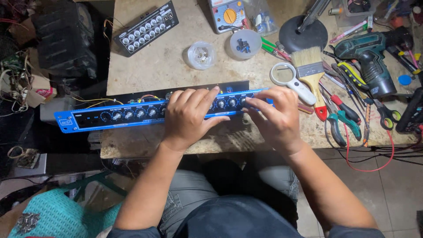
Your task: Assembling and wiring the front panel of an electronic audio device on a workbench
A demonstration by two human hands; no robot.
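Note:
A long blue and black front panel (110,117) with a row of silver knobs lies across the near edge of the workbench (158,66). My left hand (189,117) rests on its middle, fingers curled over the top edge and covering some knobs. My right hand (275,117) grips the panel's right end, fingertips on a knob there. Coloured wires show behind the panel.
A black knob panel (145,28) lies at the back left. Two clear round containers (200,55) (245,44), a multimeter (228,15), a magnifier (291,81), a paintbrush (310,72), a green cordless drill (370,59), pliers and screwdrivers crowd the right side.

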